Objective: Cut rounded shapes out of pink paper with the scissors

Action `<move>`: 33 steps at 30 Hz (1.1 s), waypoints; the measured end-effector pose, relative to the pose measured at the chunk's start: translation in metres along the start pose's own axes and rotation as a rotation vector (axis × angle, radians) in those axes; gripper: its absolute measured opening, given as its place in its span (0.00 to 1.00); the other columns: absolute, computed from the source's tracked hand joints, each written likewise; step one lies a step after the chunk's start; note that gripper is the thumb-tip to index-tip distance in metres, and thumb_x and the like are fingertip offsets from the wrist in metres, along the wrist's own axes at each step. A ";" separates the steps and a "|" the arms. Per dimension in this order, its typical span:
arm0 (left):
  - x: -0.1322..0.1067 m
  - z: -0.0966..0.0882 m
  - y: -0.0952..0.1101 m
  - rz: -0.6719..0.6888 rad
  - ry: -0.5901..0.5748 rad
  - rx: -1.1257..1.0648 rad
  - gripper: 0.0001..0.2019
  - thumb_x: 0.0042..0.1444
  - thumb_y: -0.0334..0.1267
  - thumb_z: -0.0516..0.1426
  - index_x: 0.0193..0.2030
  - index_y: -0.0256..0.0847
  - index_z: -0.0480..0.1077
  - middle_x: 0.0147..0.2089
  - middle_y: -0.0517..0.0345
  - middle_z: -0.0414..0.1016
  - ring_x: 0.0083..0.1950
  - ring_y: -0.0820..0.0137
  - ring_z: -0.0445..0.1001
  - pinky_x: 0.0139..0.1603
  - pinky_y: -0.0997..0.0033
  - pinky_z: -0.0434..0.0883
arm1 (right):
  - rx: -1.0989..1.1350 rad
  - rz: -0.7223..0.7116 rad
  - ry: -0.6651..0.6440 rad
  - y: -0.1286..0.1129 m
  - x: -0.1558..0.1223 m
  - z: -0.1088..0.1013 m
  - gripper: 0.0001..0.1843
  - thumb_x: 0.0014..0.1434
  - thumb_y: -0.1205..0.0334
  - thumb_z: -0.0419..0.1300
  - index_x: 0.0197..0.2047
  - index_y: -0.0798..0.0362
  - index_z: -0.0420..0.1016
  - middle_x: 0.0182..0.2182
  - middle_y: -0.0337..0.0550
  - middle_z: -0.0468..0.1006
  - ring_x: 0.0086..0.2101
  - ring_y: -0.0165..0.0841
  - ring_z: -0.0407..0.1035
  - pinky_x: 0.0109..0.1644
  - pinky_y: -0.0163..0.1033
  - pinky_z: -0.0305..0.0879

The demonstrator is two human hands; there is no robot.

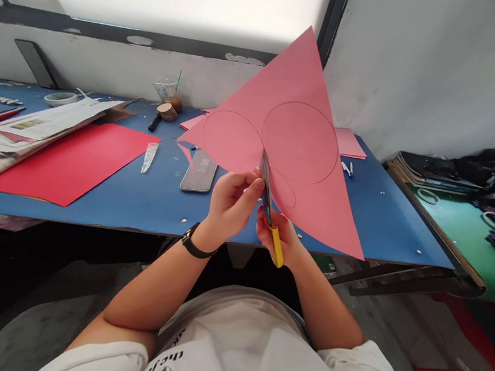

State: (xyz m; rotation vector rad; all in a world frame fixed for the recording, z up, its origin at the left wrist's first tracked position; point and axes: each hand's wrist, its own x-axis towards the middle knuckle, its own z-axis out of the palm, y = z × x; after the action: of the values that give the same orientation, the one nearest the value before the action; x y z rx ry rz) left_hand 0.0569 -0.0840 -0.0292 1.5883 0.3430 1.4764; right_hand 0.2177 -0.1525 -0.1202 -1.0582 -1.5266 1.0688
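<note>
A pink paper sheet (296, 137) with two drawn circles is held up in front of me above the blue table (141, 198). My left hand (229, 203), with a black band on its wrist, pinches the sheet's lower edge. My right hand (281, 238) is closed round the yellow handles of a pair of scissors (269, 207). The scissor blades point up and meet the paper's lower edge between the two circles.
A phone (198, 170) lies on the table under the sheet. A red sheet (68, 162), stacked newspapers (19, 132), a plastic cup (168, 90), a small tube (149, 156) and pens (348, 168) lie around. A green surface (471, 242) with dark clutter stands at right.
</note>
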 end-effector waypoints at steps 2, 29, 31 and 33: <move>-0.001 -0.001 -0.012 0.015 -0.044 -0.008 0.28 0.74 0.64 0.68 0.32 0.43 0.74 0.30 0.57 0.72 0.31 0.68 0.68 0.33 0.63 0.66 | 0.022 -0.050 0.005 -0.001 0.001 0.000 0.36 0.65 0.20 0.71 0.40 0.46 0.70 0.31 0.37 0.69 0.29 0.34 0.63 0.30 0.42 0.62; -0.023 -0.003 -0.037 0.042 -0.161 0.118 0.27 0.80 0.63 0.57 0.34 0.45 0.68 0.30 0.58 0.69 0.33 0.65 0.64 0.38 0.60 0.64 | -0.034 -0.055 -0.014 -0.012 0.005 -0.003 0.42 0.62 0.11 0.67 0.38 0.44 0.69 0.24 0.35 0.66 0.25 0.34 0.58 0.28 0.44 0.55; -0.023 -0.003 -0.037 0.020 -0.153 0.115 0.28 0.79 0.65 0.58 0.34 0.45 0.68 0.30 0.58 0.69 0.33 0.65 0.64 0.37 0.60 0.64 | -0.037 -0.056 -0.008 -0.009 0.005 -0.003 0.42 0.62 0.11 0.67 0.38 0.44 0.69 0.25 0.35 0.67 0.26 0.34 0.59 0.28 0.44 0.56; -0.022 -0.003 -0.037 -0.014 -0.140 0.076 0.29 0.76 0.66 0.61 0.34 0.44 0.69 0.30 0.58 0.70 0.33 0.67 0.64 0.36 0.62 0.64 | -0.032 -0.046 0.002 -0.006 0.005 -0.003 0.42 0.61 0.10 0.67 0.37 0.44 0.68 0.25 0.36 0.67 0.25 0.34 0.60 0.28 0.44 0.56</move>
State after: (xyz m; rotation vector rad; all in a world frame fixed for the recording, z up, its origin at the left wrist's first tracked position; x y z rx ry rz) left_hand 0.0628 -0.0783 -0.0719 1.7364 0.3322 1.3466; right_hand 0.2191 -0.1485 -0.1133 -1.0410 -1.5636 1.0145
